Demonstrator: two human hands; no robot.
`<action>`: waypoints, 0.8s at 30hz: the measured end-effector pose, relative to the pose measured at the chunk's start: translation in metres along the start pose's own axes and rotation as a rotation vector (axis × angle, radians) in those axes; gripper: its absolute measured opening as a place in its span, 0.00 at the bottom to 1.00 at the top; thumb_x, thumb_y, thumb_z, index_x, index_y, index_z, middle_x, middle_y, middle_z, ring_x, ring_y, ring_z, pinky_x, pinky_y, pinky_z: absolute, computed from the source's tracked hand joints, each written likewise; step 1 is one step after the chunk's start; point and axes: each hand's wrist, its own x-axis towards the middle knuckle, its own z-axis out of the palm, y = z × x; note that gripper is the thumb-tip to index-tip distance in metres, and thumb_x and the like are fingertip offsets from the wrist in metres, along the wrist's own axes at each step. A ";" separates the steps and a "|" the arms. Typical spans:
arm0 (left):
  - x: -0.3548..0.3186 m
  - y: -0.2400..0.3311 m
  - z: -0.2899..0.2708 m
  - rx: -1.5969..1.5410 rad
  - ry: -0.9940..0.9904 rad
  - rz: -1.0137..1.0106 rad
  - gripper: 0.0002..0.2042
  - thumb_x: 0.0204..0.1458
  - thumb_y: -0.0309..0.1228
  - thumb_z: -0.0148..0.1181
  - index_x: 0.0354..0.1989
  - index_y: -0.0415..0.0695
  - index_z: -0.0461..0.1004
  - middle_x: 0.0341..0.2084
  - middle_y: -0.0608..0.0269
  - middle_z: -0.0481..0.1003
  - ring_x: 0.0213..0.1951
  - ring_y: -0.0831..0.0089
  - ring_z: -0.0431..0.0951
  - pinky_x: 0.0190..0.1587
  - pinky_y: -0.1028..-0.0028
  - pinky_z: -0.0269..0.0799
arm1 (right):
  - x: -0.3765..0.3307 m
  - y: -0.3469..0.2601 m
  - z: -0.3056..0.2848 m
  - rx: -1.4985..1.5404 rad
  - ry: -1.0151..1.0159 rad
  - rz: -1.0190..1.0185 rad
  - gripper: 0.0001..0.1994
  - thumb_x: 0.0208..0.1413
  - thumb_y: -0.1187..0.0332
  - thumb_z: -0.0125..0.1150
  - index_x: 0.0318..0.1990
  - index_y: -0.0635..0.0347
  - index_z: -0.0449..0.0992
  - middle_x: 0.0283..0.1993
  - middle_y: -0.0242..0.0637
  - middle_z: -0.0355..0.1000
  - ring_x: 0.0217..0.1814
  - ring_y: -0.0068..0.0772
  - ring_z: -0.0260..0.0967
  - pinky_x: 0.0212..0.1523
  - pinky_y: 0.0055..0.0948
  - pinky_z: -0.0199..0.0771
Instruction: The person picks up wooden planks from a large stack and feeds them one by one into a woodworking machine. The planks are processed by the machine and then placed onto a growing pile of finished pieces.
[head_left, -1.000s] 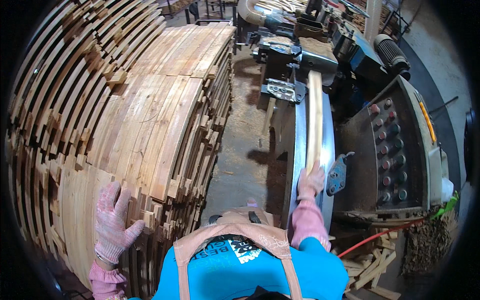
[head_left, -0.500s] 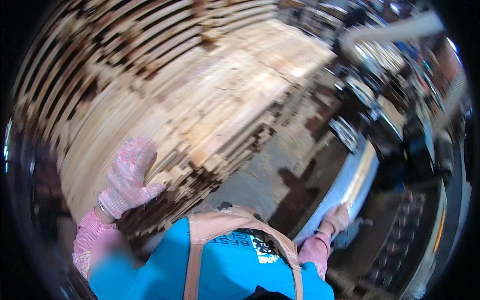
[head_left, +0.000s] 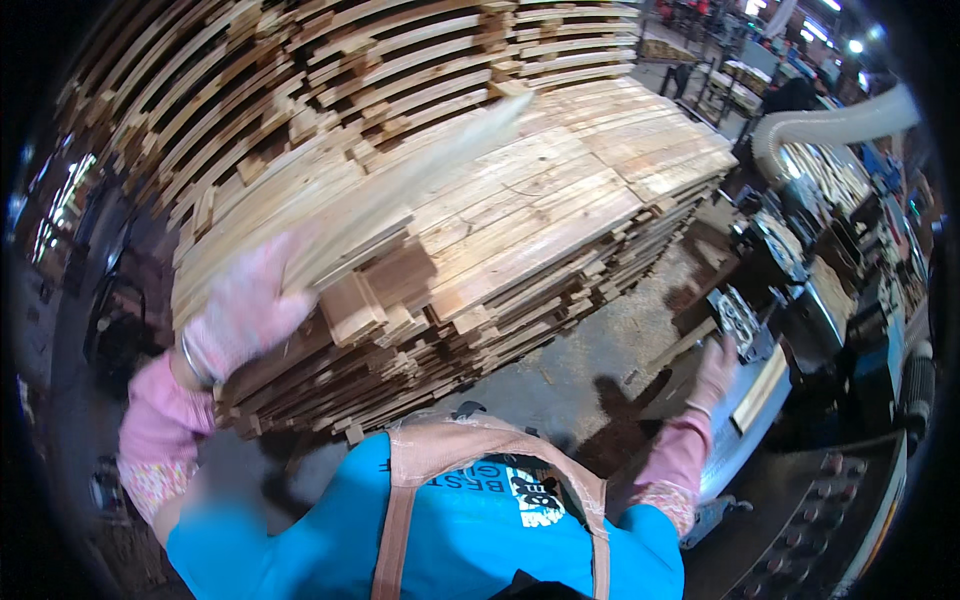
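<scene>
My left hand [head_left: 245,312], in a pink glove, grips the near end of a long pale wooden slat [head_left: 420,165]. The slat is blurred and angles up to the right over the big stack of wooden slats [head_left: 560,215]. My right hand [head_left: 715,368], also gloved in pink, hangs with fingers apart at the edge of the metal machine table [head_left: 725,440]. Just right of that hand a tan board [head_left: 760,388] lies on the table. I wear a blue shirt with tan apron straps.
A taller pile of slats [head_left: 300,90] rises behind the stack. The woodworking machine [head_left: 850,330] with a pale dust hose [head_left: 830,125] fills the right side. Concrete floor [head_left: 590,360] runs between stack and machine.
My view swung left toward the stack. My left hand went from resting on the slat ends to lifting one slat. My right hand let go of the board on the machine.
</scene>
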 end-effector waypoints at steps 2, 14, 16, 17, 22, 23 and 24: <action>0.082 0.054 -0.008 -0.320 -0.080 0.118 0.32 0.51 0.34 0.63 0.66 0.36 0.69 0.46 0.44 0.82 0.48 0.58 0.83 0.55 0.65 0.77 | -0.035 -0.153 -0.005 0.595 -0.203 -0.070 0.19 0.64 0.69 0.64 0.62 0.61 0.79 0.56 0.37 0.80 0.57 0.30 0.76 0.63 0.29 0.73; 0.166 0.315 0.155 -0.980 -0.584 0.711 0.42 0.56 0.46 0.68 0.75 0.40 0.56 0.62 0.45 0.72 0.63 0.56 0.74 0.65 0.63 0.70 | -0.168 -0.237 -0.059 0.746 0.059 0.261 0.47 0.52 0.72 0.70 0.79 0.58 0.50 0.67 0.49 0.70 0.68 0.40 0.70 0.65 0.36 0.73; 0.153 0.309 0.153 -0.778 -0.703 0.804 0.47 0.53 0.49 0.69 0.77 0.41 0.52 0.65 0.40 0.70 0.65 0.50 0.73 0.68 0.60 0.68 | -0.201 -0.204 -0.104 0.296 0.240 0.337 0.34 0.52 0.71 0.68 0.68 0.56 0.66 0.54 0.48 0.77 0.54 0.46 0.78 0.54 0.41 0.79; 0.147 0.303 0.146 -0.707 -0.773 0.843 0.46 0.54 0.47 0.69 0.77 0.42 0.53 0.66 0.39 0.69 0.66 0.50 0.73 0.68 0.59 0.69 | -0.219 -0.183 -0.120 0.088 0.218 0.520 0.31 0.51 0.67 0.68 0.64 0.56 0.68 0.47 0.51 0.78 0.49 0.53 0.78 0.50 0.46 0.80; 0.153 0.253 0.146 -0.695 -0.777 0.858 0.38 0.56 0.40 0.71 0.73 0.41 0.61 0.62 0.45 0.72 0.62 0.55 0.76 0.66 0.60 0.72 | -0.326 -0.080 -0.135 -0.801 0.060 0.719 0.41 0.52 0.56 0.71 0.73 0.51 0.60 0.64 0.46 0.68 0.63 0.53 0.65 0.59 0.50 0.73; 0.155 0.239 0.146 -0.688 -0.763 0.832 0.39 0.56 0.38 0.71 0.74 0.41 0.61 0.62 0.47 0.73 0.63 0.57 0.75 0.67 0.61 0.70 | -0.318 -0.083 -0.137 -0.803 0.037 0.756 0.42 0.52 0.56 0.71 0.74 0.50 0.59 0.66 0.45 0.66 0.65 0.53 0.64 0.60 0.50 0.71; 0.156 0.226 0.147 -0.643 -0.743 0.821 0.38 0.56 0.39 0.71 0.73 0.40 0.61 0.62 0.47 0.73 0.63 0.58 0.75 0.67 0.61 0.70 | -0.292 -0.089 -0.140 -0.789 0.004 0.782 0.41 0.53 0.57 0.71 0.73 0.51 0.59 0.64 0.45 0.67 0.63 0.52 0.65 0.61 0.50 0.71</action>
